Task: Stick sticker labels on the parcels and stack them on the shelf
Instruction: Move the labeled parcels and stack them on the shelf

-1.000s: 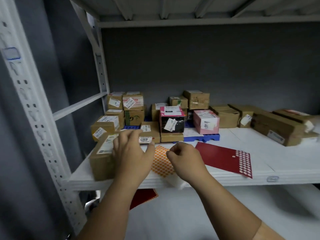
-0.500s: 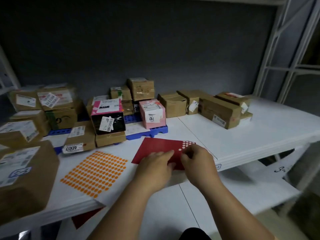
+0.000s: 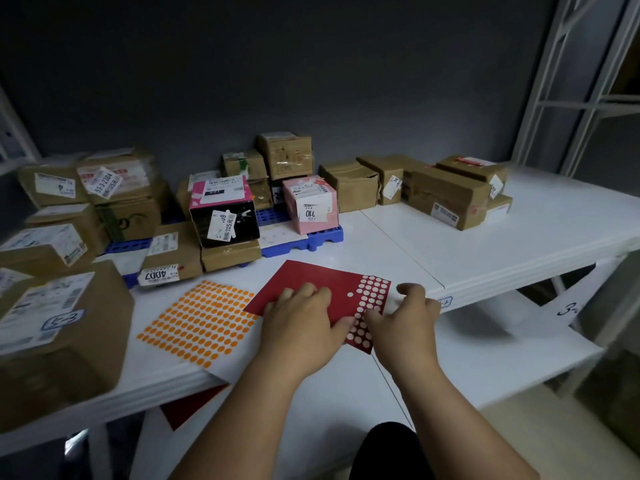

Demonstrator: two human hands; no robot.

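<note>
A red sticker sheet (image 3: 304, 278) with rows of pale dots at its right end lies near the front edge of the white shelf (image 3: 485, 244). My left hand (image 3: 304, 323) presses flat on the sheet's middle. My right hand (image 3: 405, 320) pinches the sheet's right edge, thumb on the dots and fingers curled past the edge. An orange dot sticker sheet (image 3: 201, 317) lies just left of it. Several labelled parcels stand behind: a big brown parcel (image 3: 69, 327) at the left front, a black and pink box (image 3: 225, 216), a pink box (image 3: 311, 202).
Brown boxes (image 3: 446, 195) line the back right of the shelf. A blue plastic pallet (image 3: 311, 239) sits under the middle parcels. A lower shelf (image 3: 485, 358) holds another red sheet (image 3: 187, 410). White shelf uprights (image 3: 554, 81) rise at the right.
My view swung right. Both hands left the brown parcel and orange sheet and came onto the red sheet; the right hand has shifted to its right edge.
</note>
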